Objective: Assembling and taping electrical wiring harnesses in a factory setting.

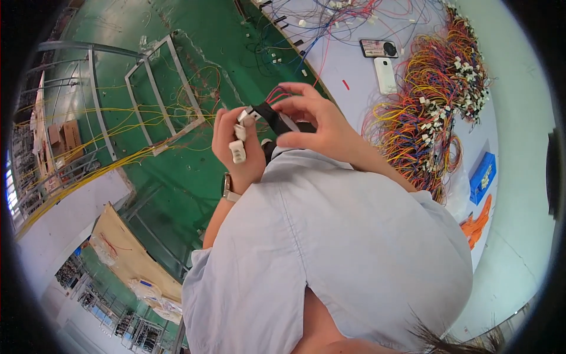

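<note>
My left hand [243, 164], with a watch at its wrist, is closed around a bundle of wires ending in white plastic connectors [238, 151]. Several connectors poke out between its fingers. Black tape [268, 114] runs from the bundle by the left fingertips toward my right hand [324, 121]. The right fingers curl around what looks like a roll of black tape [287, 123], its far side hidden by the hand. Thin red and dark wires [277, 93] rise behind the tape, near the right fingertips. Both hands are held up in front of my light blue shirt.
A white table [348, 106] on the right bears a large heap of coloured wires with white connectors [436, 88], a dark phone [378, 48], a white device [385, 75], a blue box [483, 178] and orange gloves [476, 223]. Metal frames [159, 94] and yellow wires [88, 160] stretch across the left.
</note>
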{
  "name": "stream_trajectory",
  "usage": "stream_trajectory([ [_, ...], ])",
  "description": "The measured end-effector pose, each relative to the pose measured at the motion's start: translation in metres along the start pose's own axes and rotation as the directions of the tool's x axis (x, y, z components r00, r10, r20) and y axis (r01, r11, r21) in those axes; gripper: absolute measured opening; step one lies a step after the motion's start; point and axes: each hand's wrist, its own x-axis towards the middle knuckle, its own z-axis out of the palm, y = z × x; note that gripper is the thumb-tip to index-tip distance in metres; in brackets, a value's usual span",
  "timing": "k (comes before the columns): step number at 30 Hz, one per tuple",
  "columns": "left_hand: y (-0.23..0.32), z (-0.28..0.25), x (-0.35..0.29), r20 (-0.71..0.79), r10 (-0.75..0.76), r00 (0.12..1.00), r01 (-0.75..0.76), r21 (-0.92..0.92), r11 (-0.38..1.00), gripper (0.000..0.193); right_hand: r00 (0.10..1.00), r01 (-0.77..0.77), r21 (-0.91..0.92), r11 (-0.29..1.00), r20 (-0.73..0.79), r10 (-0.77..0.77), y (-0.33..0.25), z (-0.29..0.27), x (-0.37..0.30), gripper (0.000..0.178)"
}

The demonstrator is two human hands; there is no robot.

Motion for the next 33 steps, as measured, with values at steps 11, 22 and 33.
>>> stream_trajectory([
  [11,-0.010,-0.024,0.002,0.566,-0.487,0.664,0.744,-0.444,0.498,0.023,0.913,0.275,-0.295,0.915,-0.218,-0.345,0.023,0.012,0.041,0.052],
  [22,-0.009,-0.036,0.001,0.494,-0.470,0.732,0.647,-0.286,0.707,0.018,0.945,-0.324,0.559,0.763,0.162,0.283,0.030,0.010,0.051,0.037],
  [33,-0.021,-0.028,-0.003,0.439,-0.650,0.620,0.776,-0.467,0.424,0.018,0.928,0.242,-0.456,0.857,-0.151,-0.342,0.042,0.003,0.036,0.031],
])
